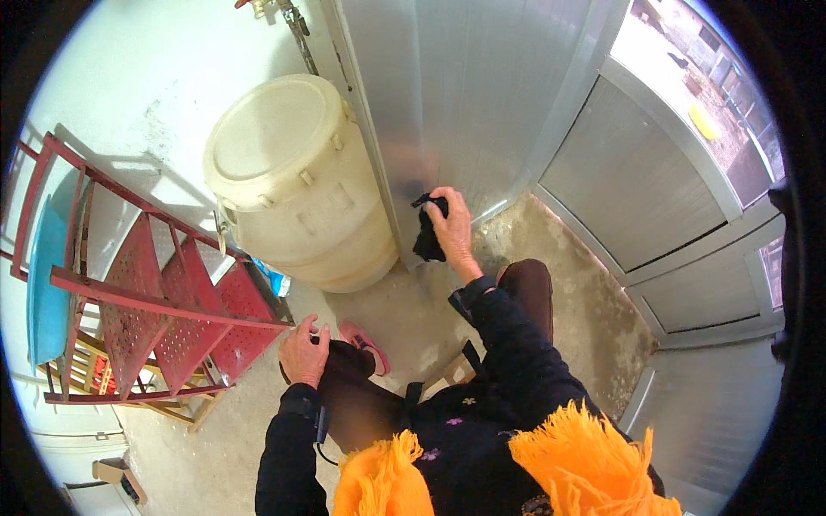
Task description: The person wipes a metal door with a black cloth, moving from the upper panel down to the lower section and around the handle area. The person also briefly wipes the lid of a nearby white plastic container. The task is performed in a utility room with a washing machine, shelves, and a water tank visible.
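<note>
My right hand grips a crumpled black cloth against the lower part of a grey metal panel. Part of the cloth is hidden behind the fingers. On my left knee rests my left hand, its fingers curled loosely apart and nothing in them. Just beyond that hand is the lower end of a red metal step ladder. A large off-white plastic barrel with a lid stands to the left of the panel, close against its edge.
A light blue plastic basin leans in the ladder, with a wooden rack beneath. Above the barrel, a pipe with a tap runs down the wall. Grey door panels rise at right. A cardboard box lies at lower left.
</note>
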A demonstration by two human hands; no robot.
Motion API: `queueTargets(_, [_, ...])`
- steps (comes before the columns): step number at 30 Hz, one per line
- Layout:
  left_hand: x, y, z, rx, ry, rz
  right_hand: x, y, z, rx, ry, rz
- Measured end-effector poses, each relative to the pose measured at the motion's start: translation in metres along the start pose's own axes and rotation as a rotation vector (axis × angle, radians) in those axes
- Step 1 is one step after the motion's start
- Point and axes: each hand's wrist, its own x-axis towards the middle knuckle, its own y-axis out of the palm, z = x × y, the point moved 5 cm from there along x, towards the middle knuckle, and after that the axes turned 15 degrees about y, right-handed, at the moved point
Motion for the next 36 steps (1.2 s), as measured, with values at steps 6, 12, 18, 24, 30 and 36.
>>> queueTargets(6, [-0.001,0.0,0.002,0.001,0.007,-0.002,-0.015,0.037,0.006,0.113,0.046,0.0])
queueTargets(12, [0.0,0.0,0.003,0.013,0.004,0.001,-0.026,0.048,-0.072,0.05,0.476,-0.026])
queueTargets(18, [0.001,0.002,0.001,-0.016,0.013,0.019,-0.031,0.017,-0.125,0.094,0.545,0.009])
queueTargets(24, [0.007,0.003,-0.005,0.013,0.03,0.039,0.013,-0.009,-0.161,0.074,0.478,-0.247])
queueTargets(30, [0.013,0.004,-0.01,0.013,0.036,0.06,0.049,-0.017,-0.152,0.15,0.561,-0.159])
queueTargets(36, [0.016,0.006,-0.012,0.028,0.003,0.088,0.069,-0.007,-0.132,-0.067,0.451,-0.247])
